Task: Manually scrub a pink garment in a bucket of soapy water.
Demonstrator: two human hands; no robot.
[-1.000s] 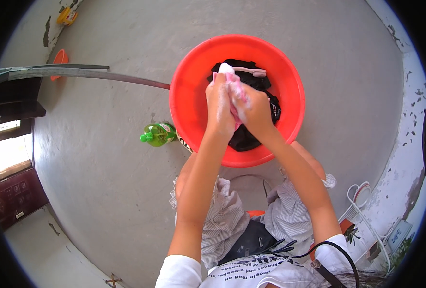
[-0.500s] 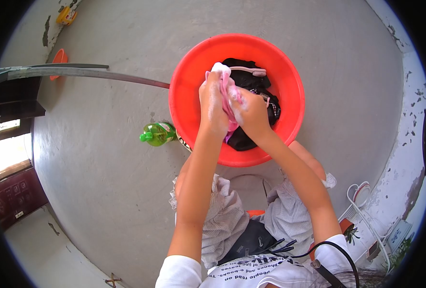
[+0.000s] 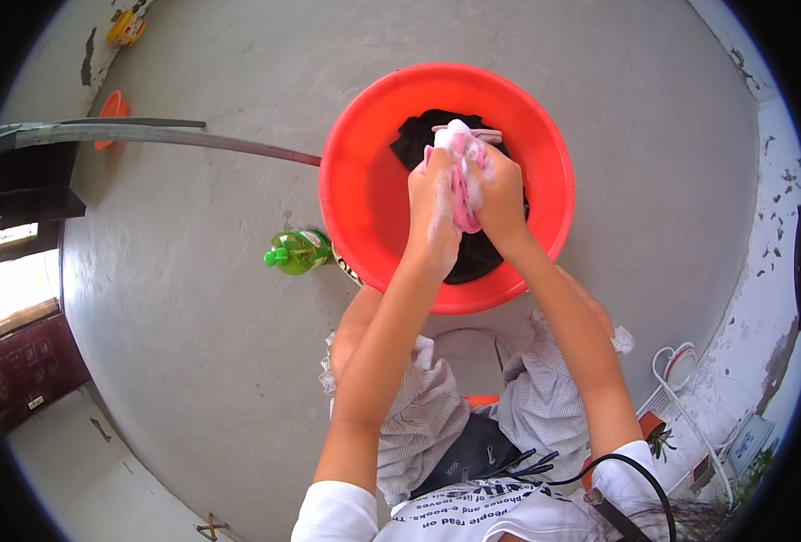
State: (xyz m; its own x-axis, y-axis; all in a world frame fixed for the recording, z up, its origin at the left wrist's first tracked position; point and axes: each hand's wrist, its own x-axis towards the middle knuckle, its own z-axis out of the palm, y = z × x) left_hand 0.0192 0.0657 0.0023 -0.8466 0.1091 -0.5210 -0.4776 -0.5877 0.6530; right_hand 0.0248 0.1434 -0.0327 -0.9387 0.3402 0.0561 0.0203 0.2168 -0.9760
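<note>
Above a large red basin (image 3: 355, 135), both hands are pressed around a wet pink cloth (image 3: 463, 200) coated in white suds. My left hand (image 3: 434, 203) grips the cloth from the left, with foam along its back. From the other side my right hand (image 3: 498, 194) closes on the same cloth, the knuckles facing its mate. Dark clothing (image 3: 475, 262) lies in the basin beneath, with a pale pink band (image 3: 489, 135) at its far side. My hands and forearms hide much of what lies in the basin.
A green bottle with a pump-like cap (image 3: 298, 252) stands left of the basin. A long grey bar (image 3: 175, 137) reaches in from the left to the basin's rim. A small orange basin (image 3: 111, 119) sits far left; a white rack (image 3: 680, 388) and potted plant (image 3: 658, 438) are at right.
Both hands have shifted right together with the pink cloth and come closer against each other. More dark clothing shows on the left, and less on the right.
</note>
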